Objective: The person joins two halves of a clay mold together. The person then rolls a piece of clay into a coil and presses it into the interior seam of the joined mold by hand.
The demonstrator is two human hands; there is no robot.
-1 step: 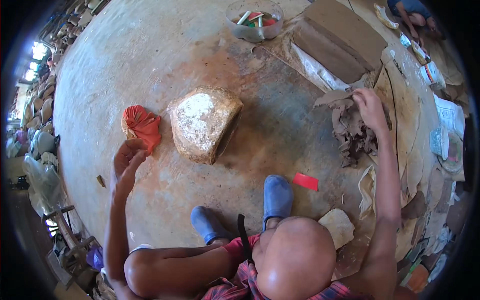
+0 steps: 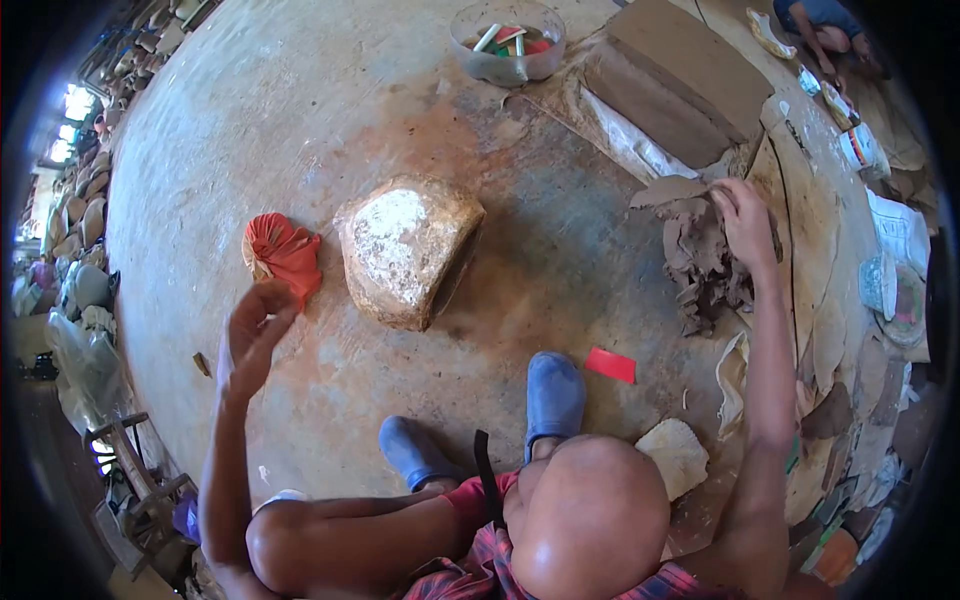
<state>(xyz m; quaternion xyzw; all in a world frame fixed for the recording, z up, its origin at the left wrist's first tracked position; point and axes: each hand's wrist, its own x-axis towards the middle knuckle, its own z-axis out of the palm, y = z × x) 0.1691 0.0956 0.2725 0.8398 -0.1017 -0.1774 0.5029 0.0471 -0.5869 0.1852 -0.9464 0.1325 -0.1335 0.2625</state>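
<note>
Pinching the far edge of the crumpled clay heap (image 2: pixel 700 265), over on the right side of the floor (image 2: pixel 260 130), with the right hand (image 2: pixel 742 215) in a grip closed on a thin flap! Across to the left, with the left hand (image 2: pixel 255 325) in a loose, curled, open grip close to the red cloth bundle (image 2: pixel 285 252); hard to tell whether touching or just short, given the overlap from this angle. In between: a domed form (image 2: pixel 400 250), whitish on top, with no clay laid over it. Looks early, judging by all this. Done: a hold on one edge. Not done: parting that flap from the heap. Farther off, just past the heap: the big clay block (image 2: pixel 690 60), squared and broad, with a clear tub (image 2: pixel 500 70) to its left. Nearer in, lying flat: a red card (image 2: pixel 610 364).
</note>
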